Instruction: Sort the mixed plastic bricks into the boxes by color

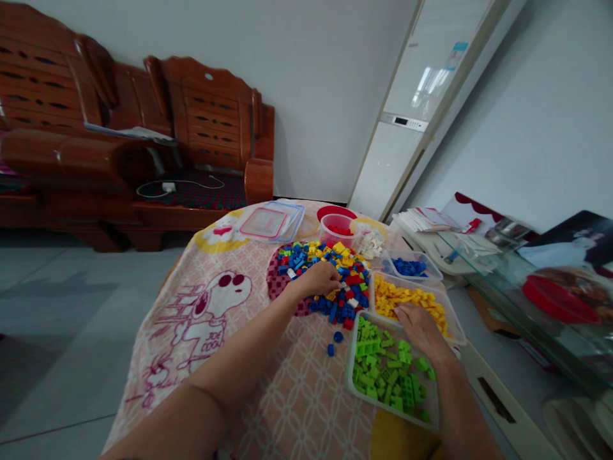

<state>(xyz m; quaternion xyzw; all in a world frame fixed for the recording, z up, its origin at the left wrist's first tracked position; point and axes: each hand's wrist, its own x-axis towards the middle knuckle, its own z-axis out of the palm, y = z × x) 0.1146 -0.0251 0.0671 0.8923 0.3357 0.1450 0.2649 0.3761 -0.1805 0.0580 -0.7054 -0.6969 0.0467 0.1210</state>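
My left hand (324, 278) rests over the pile of mixed toy building bricks (338, 312), its fingers curled down together among them. Whatever those fingers hold is hidden. At the near edge of the clear box of yellow bricks (433, 305), my right hand (417, 321) reaches in with its fingertips pressed together against the yellow pieces. I cannot make out what is between them. Just below that hand stands a box of green bricks (383, 367). Two blue bricks (334, 344) lie apart from the pile on the tablecloth.
Behind the yellow box is a box of blue bricks (408, 267). White bricks (371, 245) and a round tub (336, 240) with red bricks are farther back. Stacked clear lids (272, 221) lie at the far left. A glass-topped table (531, 306) stands to the right.
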